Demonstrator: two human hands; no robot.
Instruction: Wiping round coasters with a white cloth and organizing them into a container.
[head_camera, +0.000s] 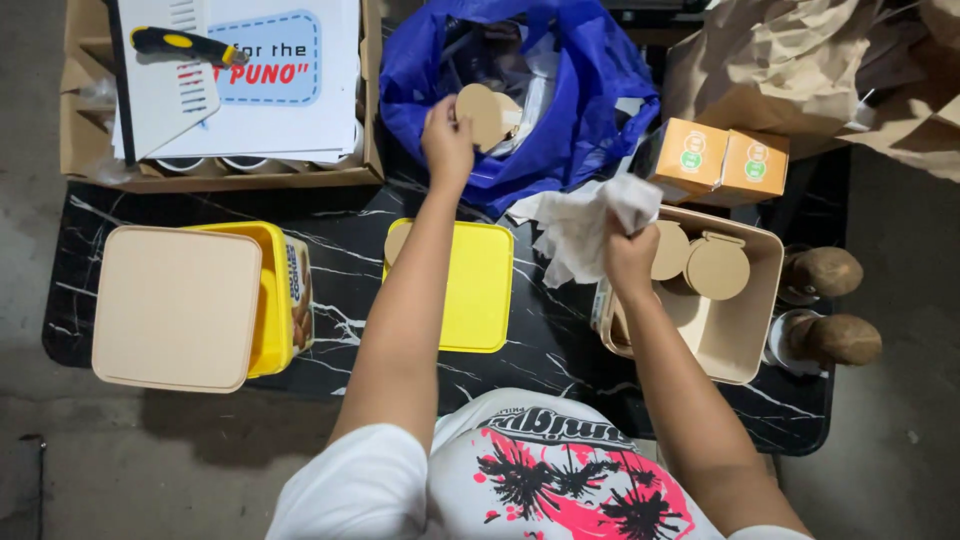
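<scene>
Fingers of the left hand (447, 135) pinch a round beige lid (484, 113) by its left edge, holding it over the open mouth of a blue plastic bag (590, 90) at the far side of the black marble-patterned table (340, 255). The disc sits just right of the hand, its flat face turned up toward the camera; being round, it shows no long axis. The left forearm runs nearly straight away from the body, wrist slightly bent inward.

The right hand (628, 252) is clenched shut around a crumpled white cloth (580, 225), which bunches out to the left and above the fist. This hand hovers at the left rim of a beige square container (745, 345) that holds two more round beige lids (716, 266) side by side. The right forearm angles up and leftward from the lower right.

Between the two arms lies a yellow square lid (480, 290), flat on the table. To the left stands a yellow tub (272, 300) with a beige square lid (175, 305) resting over it. Two small orange boxes (722, 160) sit beyond the beige container.
</scene>
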